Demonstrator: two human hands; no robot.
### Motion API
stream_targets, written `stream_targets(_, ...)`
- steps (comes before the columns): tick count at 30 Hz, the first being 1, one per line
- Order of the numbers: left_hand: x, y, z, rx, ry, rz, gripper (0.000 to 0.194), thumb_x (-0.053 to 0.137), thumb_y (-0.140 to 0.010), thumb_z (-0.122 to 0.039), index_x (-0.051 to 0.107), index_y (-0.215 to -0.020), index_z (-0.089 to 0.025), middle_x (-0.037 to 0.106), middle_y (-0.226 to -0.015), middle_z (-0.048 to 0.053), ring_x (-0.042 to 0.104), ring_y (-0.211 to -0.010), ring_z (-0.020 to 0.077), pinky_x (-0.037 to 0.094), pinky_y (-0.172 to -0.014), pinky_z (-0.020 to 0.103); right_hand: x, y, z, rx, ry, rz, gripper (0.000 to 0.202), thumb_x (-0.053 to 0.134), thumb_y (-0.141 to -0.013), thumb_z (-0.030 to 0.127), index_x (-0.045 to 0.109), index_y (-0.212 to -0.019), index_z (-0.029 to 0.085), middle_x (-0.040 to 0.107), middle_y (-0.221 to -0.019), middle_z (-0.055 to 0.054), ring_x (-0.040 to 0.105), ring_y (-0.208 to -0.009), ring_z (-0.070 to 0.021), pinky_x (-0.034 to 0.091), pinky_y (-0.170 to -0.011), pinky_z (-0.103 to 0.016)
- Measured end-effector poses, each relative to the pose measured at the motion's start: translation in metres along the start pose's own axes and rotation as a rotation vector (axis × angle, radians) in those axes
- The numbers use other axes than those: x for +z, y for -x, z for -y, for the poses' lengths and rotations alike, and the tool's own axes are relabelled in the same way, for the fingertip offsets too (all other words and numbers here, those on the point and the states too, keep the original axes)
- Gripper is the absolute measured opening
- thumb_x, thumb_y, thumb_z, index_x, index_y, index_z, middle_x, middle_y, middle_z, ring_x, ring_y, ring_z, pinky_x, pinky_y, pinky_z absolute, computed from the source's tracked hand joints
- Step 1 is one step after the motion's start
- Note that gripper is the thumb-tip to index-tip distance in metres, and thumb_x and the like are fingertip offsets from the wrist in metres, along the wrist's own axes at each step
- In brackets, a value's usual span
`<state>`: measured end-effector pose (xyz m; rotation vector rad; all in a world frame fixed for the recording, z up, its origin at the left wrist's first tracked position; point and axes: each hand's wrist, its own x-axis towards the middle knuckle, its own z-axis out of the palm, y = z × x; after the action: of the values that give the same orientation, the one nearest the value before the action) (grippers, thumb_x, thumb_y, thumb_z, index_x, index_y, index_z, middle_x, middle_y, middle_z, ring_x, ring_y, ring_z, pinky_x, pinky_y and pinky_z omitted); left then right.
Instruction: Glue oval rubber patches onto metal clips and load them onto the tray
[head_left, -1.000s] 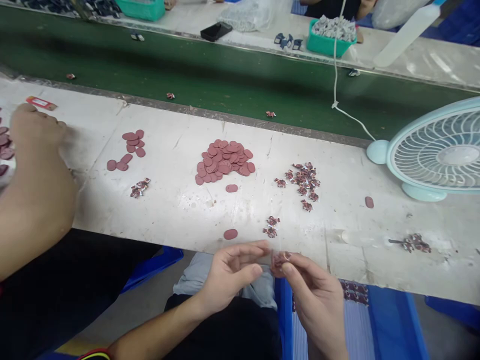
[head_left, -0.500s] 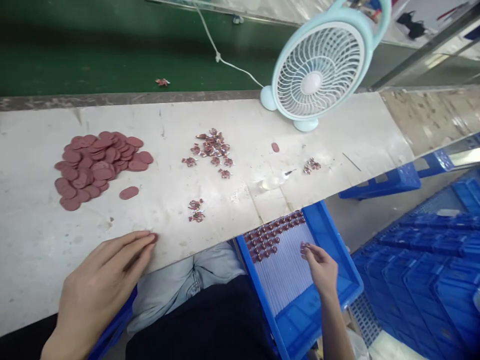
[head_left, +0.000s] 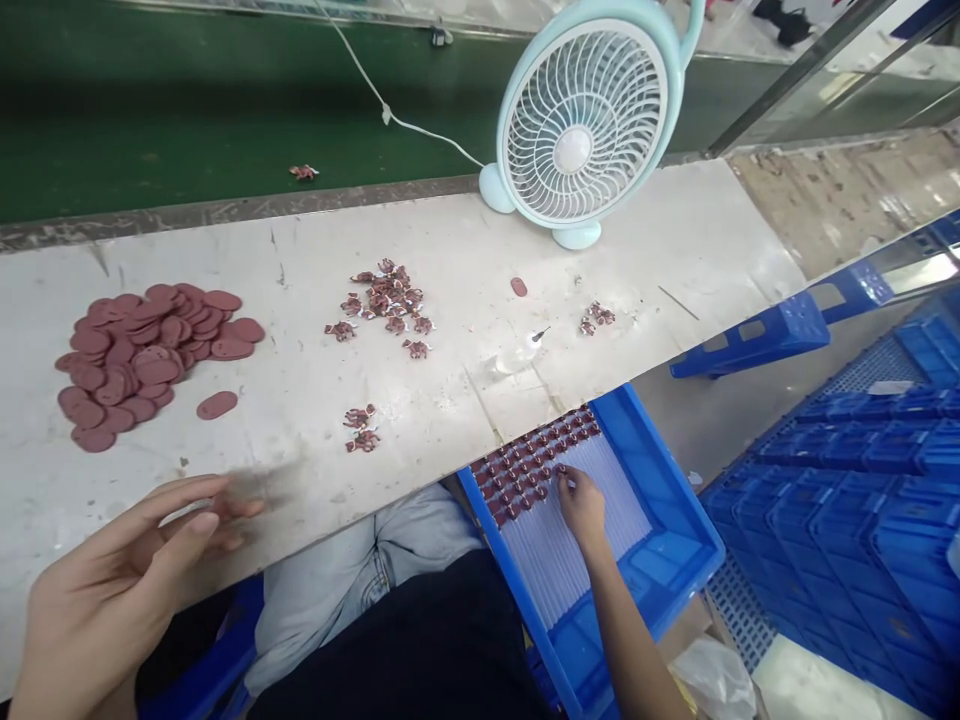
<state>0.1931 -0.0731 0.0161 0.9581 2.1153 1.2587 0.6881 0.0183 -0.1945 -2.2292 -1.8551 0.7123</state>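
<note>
My left hand [head_left: 124, 575] hovers over the near left of the table with its fingers apart and nothing visible in them. Above it lie a pile of reddish-brown oval discs [head_left: 154, 350] and a single loose oval disc [head_left: 217, 404]. My right hand [head_left: 583, 508] reaches into a blue tray [head_left: 679, 515], its fingertips pinched on a small brown figurine [head_left: 561, 469] at the end of a row. Similar brown figurines [head_left: 521, 465] stand in rows on the tray's white ribbed liner [head_left: 551, 565].
Small brown-and-white figurines [head_left: 388, 296] are heaped mid-table, with smaller groups nearby. A clear bottle with a dark needle tip [head_left: 519, 352] lies near the front edge. A light-blue fan [head_left: 581, 140] stands at the back. Stacked blue crates [head_left: 840, 510] are on the right.
My right hand has moved left, to the filled rows of the tray. My left hand has shifted left and its pinched fingers have spread. The camera view has turned slightly.
</note>
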Motion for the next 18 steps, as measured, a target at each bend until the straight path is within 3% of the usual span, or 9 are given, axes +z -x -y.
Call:
stream_targets(3, 0.001, 0.000, -0.003, -0.107, 0.178, 0.005, 0.027, 0.080, -0.074, -0.028, 0.075, -0.100, -0.021, 0.075, -0.084, 0.001, 0.076, -0.080, 0.0294, 0.065, -0.068, 0.043, -0.001, -0.004, 0.006, -0.001, 0.059, 0.014, 0.032, 0.061, -0.095, 0.037, 0.061, -0.120, 0.017, 0.064, -0.121, -0.008, 0.064, -0.106, -0.0216, 0.055, -0.092, -0.044)
stream_targets(6, 0.002, 0.001, -0.003, -0.139, 0.212, -0.043, 0.027, 0.080, -0.073, -0.030, 0.076, -0.098, -0.022, 0.075, -0.079, -0.001, 0.076, -0.078, 0.0297, 0.064, -0.070, 0.046, -0.003, -0.004, 0.015, 0.015, 0.097, 0.034, 0.032, 0.061, -0.095, 0.037, 0.061, -0.120, 0.017, 0.064, -0.122, -0.008, 0.064, -0.106, -0.0216, 0.055, -0.092, -0.044)
stream_targets(11, 0.003, -0.001, 0.000, -0.133, 0.339, -0.043, 0.021, 0.077, -0.076, -0.023, 0.077, -0.096, -0.021, 0.074, -0.084, 0.000, 0.075, -0.077, 0.0263, 0.062, -0.065, 0.036, -0.017, -0.004, 0.037, 0.061, 0.096, 0.065, 0.031, 0.061, -0.095, 0.038, 0.062, -0.118, 0.017, 0.065, -0.119, -0.008, 0.065, -0.103, -0.0208, 0.055, -0.091, -0.044)
stream_targets(15, 0.005, -0.004, 0.012, -0.188, 0.468, -0.055, 0.019, 0.080, -0.073, -0.024, 0.076, -0.092, -0.020, 0.074, -0.088, 0.001, 0.073, -0.073, 0.0234, 0.057, -0.056, 0.028, -0.063, 0.001, 0.073, 0.079, 0.022, 0.019, 0.033, 0.059, -0.095, 0.043, 0.065, -0.112, 0.016, 0.070, -0.111, -0.009, 0.068, -0.101, -0.0221, 0.054, -0.093, -0.043)
stream_targets(18, 0.008, -0.003, 0.024, -0.280, 0.569, -0.069, 0.025, 0.084, -0.069, -0.031, 0.076, -0.090, -0.021, 0.074, -0.093, 0.002, 0.073, -0.072, 0.0241, 0.056, -0.053, 0.027, -0.113, 0.019, 0.127, -0.015, -0.107, 0.020, 0.036, 0.053, -0.094, 0.051, 0.070, -0.100, 0.020, 0.075, -0.095, -0.008, 0.072, -0.091, -0.0237, 0.057, -0.082, -0.035)
